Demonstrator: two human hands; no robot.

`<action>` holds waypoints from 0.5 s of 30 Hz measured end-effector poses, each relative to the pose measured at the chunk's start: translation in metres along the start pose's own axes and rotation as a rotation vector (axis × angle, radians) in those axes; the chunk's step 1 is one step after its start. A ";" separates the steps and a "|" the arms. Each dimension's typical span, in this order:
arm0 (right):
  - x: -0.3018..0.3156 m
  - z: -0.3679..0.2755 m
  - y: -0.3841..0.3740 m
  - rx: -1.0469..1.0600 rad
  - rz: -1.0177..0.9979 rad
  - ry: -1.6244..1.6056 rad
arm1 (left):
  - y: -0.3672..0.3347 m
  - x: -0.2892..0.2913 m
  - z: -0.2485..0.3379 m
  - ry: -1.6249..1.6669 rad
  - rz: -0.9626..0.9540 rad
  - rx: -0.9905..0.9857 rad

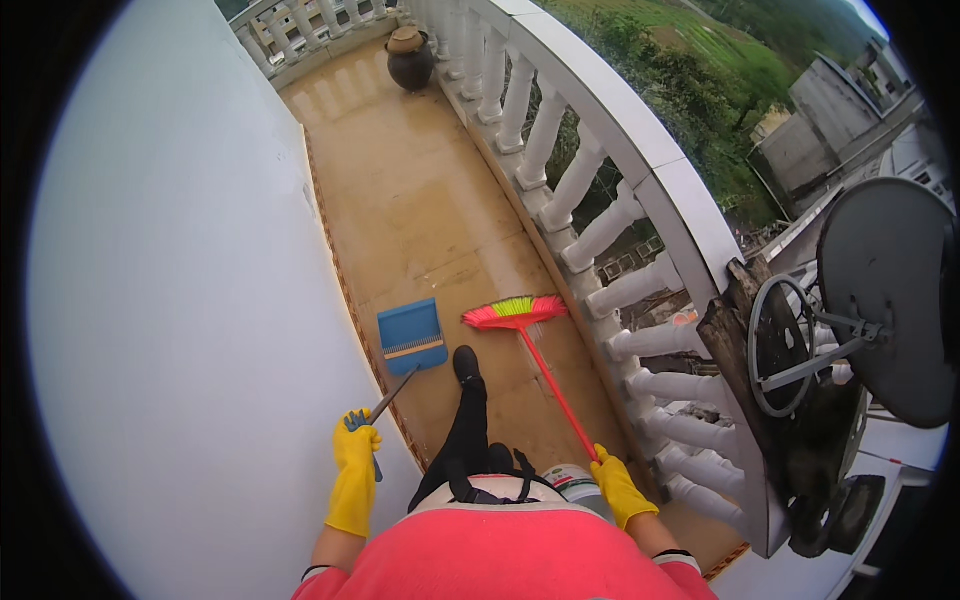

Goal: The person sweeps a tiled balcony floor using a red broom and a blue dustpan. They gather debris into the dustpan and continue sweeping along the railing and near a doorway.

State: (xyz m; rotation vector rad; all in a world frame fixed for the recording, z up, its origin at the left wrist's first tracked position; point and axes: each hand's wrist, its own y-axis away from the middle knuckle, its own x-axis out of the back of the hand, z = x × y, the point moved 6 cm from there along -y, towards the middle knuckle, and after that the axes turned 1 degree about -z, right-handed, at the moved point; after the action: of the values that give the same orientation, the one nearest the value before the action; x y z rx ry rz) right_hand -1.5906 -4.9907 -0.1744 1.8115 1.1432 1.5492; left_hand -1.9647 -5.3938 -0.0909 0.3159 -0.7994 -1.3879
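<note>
My left hand point(358, 437), in a yellow rubber glove, is closed round the grey handle of a long-handled dustpan. The blue dustpan point(411, 333) rests on the tiled floor near the white wall, a toothed comb strip across its lower part. In the other yellow glove, my right hand point(614, 478) grips the top of a red broom's handle. The broom point(517, 312) has pink-red bristles with a yellow-green middle; its head lies on the floor right of the dustpan, apart from it. My black shoe point(467, 364) stands between the two.
A white wall point(200, 250) borders the wet-looking tan floor point(400, 200) on the left, a white balustrade point(600, 235) on the right. A dark lidded jar point(410, 66) stands at the far end. Beside my right hand is a bucket point(575, 480). A satellite dish point(885, 290) sits beyond the rail.
</note>
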 end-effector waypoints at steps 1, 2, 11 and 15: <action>0.006 -0.034 -0.017 0.008 0.004 0.033 | -0.016 -0.004 0.007 -0.016 -0.014 0.008; 0.004 -0.056 -0.051 0.065 0.035 0.143 | -0.034 -0.012 0.012 -0.024 -0.031 0.016; 0.039 -0.389 -0.226 0.160 -0.050 0.106 | -0.117 -0.015 0.090 0.046 -0.031 0.119; 0.034 -0.415 -0.187 0.180 -0.088 0.286 | -0.137 -0.001 0.139 0.124 0.041 0.173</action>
State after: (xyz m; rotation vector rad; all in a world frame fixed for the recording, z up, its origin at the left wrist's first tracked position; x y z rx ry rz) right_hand -2.0411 -4.9253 -0.2095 1.6585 1.5175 1.7409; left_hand -2.1593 -5.3853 -0.0804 0.5129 -0.8202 -1.2507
